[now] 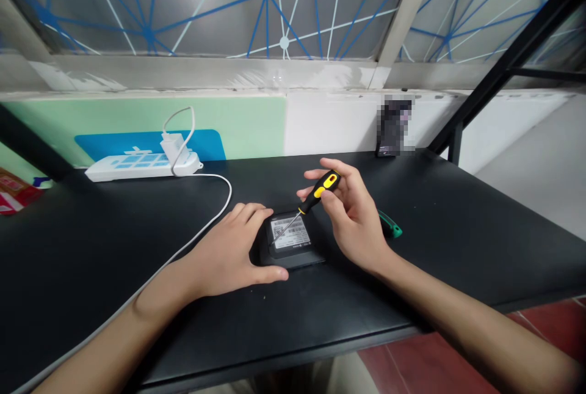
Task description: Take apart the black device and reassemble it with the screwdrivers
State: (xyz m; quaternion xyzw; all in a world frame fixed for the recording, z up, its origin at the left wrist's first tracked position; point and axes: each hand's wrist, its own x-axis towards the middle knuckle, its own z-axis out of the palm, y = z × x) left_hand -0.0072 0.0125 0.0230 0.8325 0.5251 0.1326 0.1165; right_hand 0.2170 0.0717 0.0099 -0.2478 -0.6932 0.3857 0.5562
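A flat black device (pixel 293 259) lies on the table with a white label (pixel 291 233) of barcodes and print facing up. My left hand (pixel 233 250) steadies its left side, fingers at the far edge and thumb along the near edge. In my right hand (pixel 352 217) is a screwdriver (pixel 320 192) with a black and yellow handle, pinched by thumb and fingers. Its thin shaft slants down to the left across the label, with the tip at the device's left part. Whether the tip sits in a screw is too small to tell.
Just right of my right hand lies a green and black handled thing (pixel 390 225), partly hidden. A white power strip (pixel 137 165) with a plugged-in charger stands at the back left; its white cable (pixel 201 232) runs past my left arm. A phone-like dark object (pixel 394 128) leans on the wall.
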